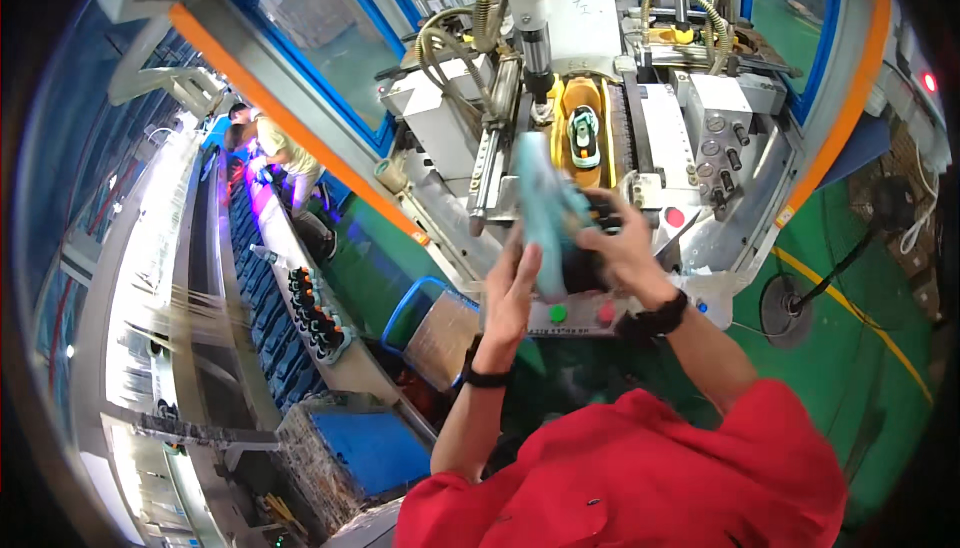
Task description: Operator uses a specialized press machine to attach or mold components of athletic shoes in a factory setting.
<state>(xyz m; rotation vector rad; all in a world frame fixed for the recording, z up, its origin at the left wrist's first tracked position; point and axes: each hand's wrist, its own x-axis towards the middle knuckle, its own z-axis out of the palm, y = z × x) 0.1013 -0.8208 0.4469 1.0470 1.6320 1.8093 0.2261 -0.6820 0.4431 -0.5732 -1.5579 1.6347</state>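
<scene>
Between my hands, in front of the machine, is a shoe (545, 208) with a pale teal sole and a dark upper, tilted on edge and smeared by motion. My left hand (512, 293) presses against the sole side, fingers pointing up along it. On the other side my right hand (625, 253) has its fingers curled round the dark upper. Just beyond, another shoe (583, 138), black, teal and white, sits in a yellow cradle (562, 108) in the machine.
Below the shoe runs a control panel with a green button (558, 313); a red button (675, 218) is farther right. Left are a blue-rimmed stool (440, 333), a row of shoes (315, 318) beside a conveyor, and co-workers (285, 153). A fan (785, 308) stands right.
</scene>
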